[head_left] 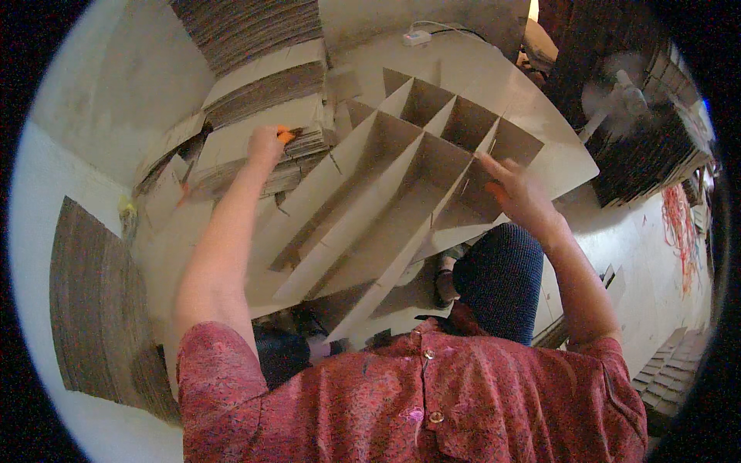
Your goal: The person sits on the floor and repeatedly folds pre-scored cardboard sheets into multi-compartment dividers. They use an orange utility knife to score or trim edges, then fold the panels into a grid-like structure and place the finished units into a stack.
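Note:
A partition grid of slotted cardboard strips [401, 197] stands on the white table in front of me, its long strips crossing shorter ones at the far end. My right hand [523, 193] is at its right side, fingers stretched out and apart, the index fingertip against a strip's upper edge. At the left, my left hand [266, 145] is closed over a stack of flat cardboard strips [235, 147]. Orange covers show on fingers of both hands. Whatever the left fingers pinch is too small to make out.
Taller cardboard stacks [251, 31] rise behind at the far left, and another stack [96, 309] stands at the near left. A blurred fan [617, 100] and dark cardboard piles are at the right. Red strings [679, 239] hang there. A white power strip [417, 37] lies at the back.

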Available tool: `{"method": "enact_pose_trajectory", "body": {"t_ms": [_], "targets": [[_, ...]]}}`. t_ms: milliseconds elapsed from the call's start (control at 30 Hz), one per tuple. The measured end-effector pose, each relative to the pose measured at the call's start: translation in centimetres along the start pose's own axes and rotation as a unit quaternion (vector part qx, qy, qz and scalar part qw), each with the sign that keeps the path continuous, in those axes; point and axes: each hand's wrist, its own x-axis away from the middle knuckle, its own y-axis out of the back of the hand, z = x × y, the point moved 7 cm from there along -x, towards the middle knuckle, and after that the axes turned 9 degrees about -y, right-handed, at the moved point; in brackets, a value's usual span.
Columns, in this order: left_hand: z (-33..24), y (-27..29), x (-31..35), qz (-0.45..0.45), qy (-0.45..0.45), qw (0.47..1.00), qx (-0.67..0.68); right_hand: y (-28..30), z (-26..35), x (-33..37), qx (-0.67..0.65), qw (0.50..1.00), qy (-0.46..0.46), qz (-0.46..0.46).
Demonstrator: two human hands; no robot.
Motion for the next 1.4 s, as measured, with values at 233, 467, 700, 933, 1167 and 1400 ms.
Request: {"method": "enact_pose_trajectory", "body": {"t_ms": [233,467,700,933,1167,1400], "targets": [[4.0,0.3,2.0,-0.003,-0.062,0.986,0.157,5.2,6.2,1.4,-0.211,0.964,0.074,-0.145],[-4.7,8.8,5.5,-0.207,-0.145,0.946,0.201,2.9,8.0,-0.2,-0.625,0.777,-0.058,0.057],[-23.2,9.8,15.2,-0.098,-0.471,0.842,0.242,2.6,8.1,0.3,-0.737,0.649,-0.188,0.023],[-7.6,10.3,6.1,-0.202,-0.038,0.84,0.501,7.8,6.7,5.3,-0.487,0.86,-0.075,-0.135],[-7.4,4.5,6.0,-0.021,0.016,0.923,0.384,2.0,5.7,6.8,-0.454,0.883,-0.118,-0.025],[-4.6,2.8,6.6,0.037,0.047,0.974,0.219,-3.2,3.6,7.5,-0.468,0.878,-0.097,0.024]]}}
